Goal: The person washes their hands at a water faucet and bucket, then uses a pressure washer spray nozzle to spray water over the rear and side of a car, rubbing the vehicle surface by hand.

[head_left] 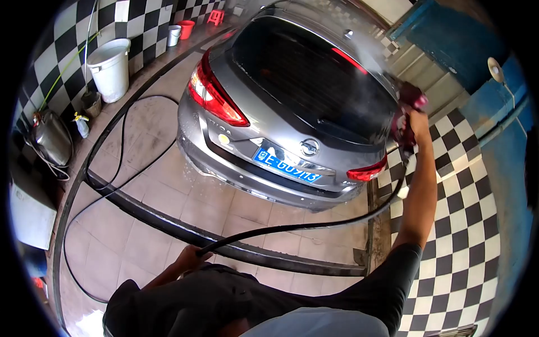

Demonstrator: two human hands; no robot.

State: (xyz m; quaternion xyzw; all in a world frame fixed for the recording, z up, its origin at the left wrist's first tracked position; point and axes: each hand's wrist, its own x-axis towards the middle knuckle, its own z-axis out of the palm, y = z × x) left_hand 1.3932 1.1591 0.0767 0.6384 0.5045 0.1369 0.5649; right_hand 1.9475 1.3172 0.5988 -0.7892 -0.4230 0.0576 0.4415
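My right hand point(418, 124) is raised at the right, its fingers wrapped round a dark red spray gun point(405, 115) beside the car's rear right corner. Fine mist hangs over the roof and rear window of the grey car point(247, 140). A black hose point(314, 226) runs from the gun down and across to the left. Low at the centre-left, my left hand point(192, 259) is closed around that hose near my body. The car's rear, with red tail lights and a blue plate, faces me, and its surface looks wet.
A white bin point(109, 73), a metal canister point(51, 140) and a spray bottle point(82, 126) stand at the left. Hose loops point(124, 135) lie on the tiled floor by a dark floor channel point(224, 238). Red bucket point(186, 29) and red stool point(215, 17) are farther back.
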